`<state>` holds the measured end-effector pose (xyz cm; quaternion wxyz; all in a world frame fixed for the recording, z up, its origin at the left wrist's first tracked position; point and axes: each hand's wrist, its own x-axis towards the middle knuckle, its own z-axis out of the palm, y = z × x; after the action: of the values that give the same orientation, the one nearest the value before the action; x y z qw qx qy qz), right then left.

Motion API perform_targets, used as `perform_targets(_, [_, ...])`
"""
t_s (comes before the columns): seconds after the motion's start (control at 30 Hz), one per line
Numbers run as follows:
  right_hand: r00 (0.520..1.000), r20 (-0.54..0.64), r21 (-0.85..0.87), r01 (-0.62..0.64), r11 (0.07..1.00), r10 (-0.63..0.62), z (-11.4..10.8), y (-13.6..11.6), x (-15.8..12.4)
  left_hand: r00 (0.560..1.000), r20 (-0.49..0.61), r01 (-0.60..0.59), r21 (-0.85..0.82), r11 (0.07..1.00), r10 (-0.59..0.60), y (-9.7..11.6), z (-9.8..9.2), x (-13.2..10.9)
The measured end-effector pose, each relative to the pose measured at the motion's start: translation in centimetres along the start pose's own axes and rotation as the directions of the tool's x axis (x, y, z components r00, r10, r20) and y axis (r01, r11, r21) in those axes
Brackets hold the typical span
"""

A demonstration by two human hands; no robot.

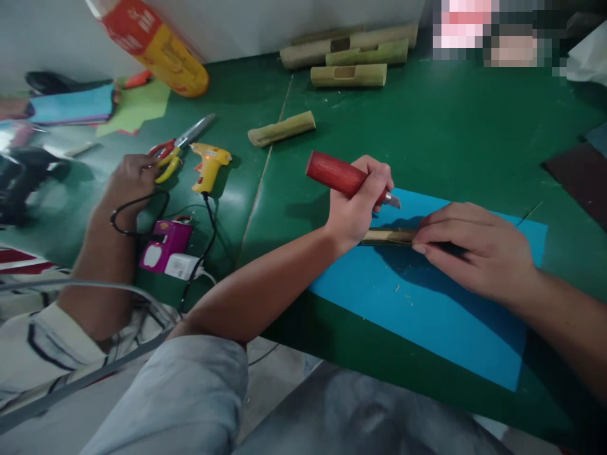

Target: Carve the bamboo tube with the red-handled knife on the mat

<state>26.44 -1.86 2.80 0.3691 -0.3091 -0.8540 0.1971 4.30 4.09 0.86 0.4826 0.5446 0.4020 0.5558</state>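
Observation:
My left hand [355, 196] is wrapped round the red wooden handle of a carving knife [339, 175], whose short metal blade points right and down. Below the blade, a narrow bamboo strip [389, 237] lies over a blue sheet [417, 303]. Its right end is pinched between the thumb and fingers of my right hand [478, 249]. The blade shows apart from the strip, above it in the picture. Part of the strip's left end is hidden behind my left wrist. A few pale shavings lie on the sheet.
Several cut bamboo tubes [348, 76] lie at the back, and one bamboo piece [282, 129] sits nearer. To the left are a yellow glue gun [208, 167], a purple power strip [165, 246], scissors [190, 136] under another person's hand [135, 177], and an orange drink bottle [161, 54].

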Motion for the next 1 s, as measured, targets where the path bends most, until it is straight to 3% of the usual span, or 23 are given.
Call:
perform_targets(0.2, [0.997,-0.030,-0.068,-0.067,0.995,0.065,0.6,-1.0,0.1,0.999,0.040,0.013,-0.043,0.999,-0.011,-0.2,0.0,0.3])
perform_targets(0.4, [0.984,-0.018,0.201,-0.168,0.965,0.175,0.6,-2.8,1.3,0.999,0.030,0.026,-0.109,0.994,-0.023,0.3,0.4,0.3])
perform_targets(0.63, [0.922,0.046,0.530,-0.350,0.773,0.386,1.2,-2.3,1.4,0.994,0.104,-0.007,-0.099,0.995,0.018,-0.2,0.6,0.0])
perform_targets(0.77, [0.891,0.096,0.602,-0.407,0.687,0.444,1.3,-1.8,1.5,0.991,0.109,-0.063,-0.106,0.992,0.075,-0.5,0.7,-0.1])
perform_targets(1.0, [0.817,0.224,0.701,-0.514,0.494,0.532,0.9,-2.3,2.1,0.989,0.146,-0.012,-0.124,0.992,0.030,-0.6,0.4,0.1])
